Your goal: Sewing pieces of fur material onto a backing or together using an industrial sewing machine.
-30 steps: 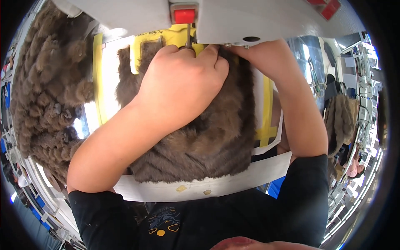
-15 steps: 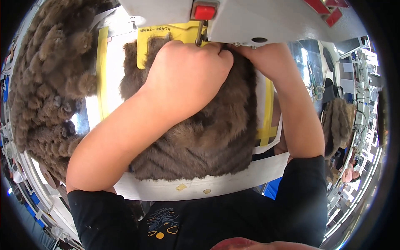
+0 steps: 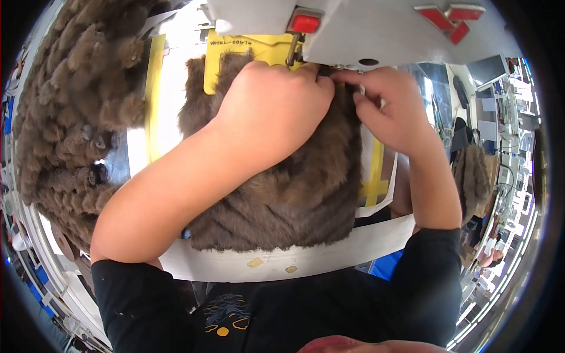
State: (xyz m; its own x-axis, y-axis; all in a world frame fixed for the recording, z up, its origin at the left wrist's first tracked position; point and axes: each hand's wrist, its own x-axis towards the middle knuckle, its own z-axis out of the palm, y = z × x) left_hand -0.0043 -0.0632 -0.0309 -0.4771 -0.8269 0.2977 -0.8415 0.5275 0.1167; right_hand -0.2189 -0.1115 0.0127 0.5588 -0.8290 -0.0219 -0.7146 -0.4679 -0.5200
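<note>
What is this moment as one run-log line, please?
left hand: curled on brown fur piece | right hand: at its upper right | around: white machine, yellow template, fur heap

Far side blocked: machine head (image 3: 388, 38) overhanging, just beyond left hand (image 3: 276, 103). Left side crowded by fur heap (image 3: 70, 100). Open room over fur piece (image 3: 312, 176), between left forearm (image 3: 182, 170) and right forearm (image 3: 432, 182).

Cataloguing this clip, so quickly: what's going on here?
A person in a black top has both hands at a brown fur piece beneath a pale machine. The left hand lies curled over the fur, its fingertips hidden. The right hand is by its upper right edge; whether it grips is unclear. More brown fur is heaped on the left.
</note>
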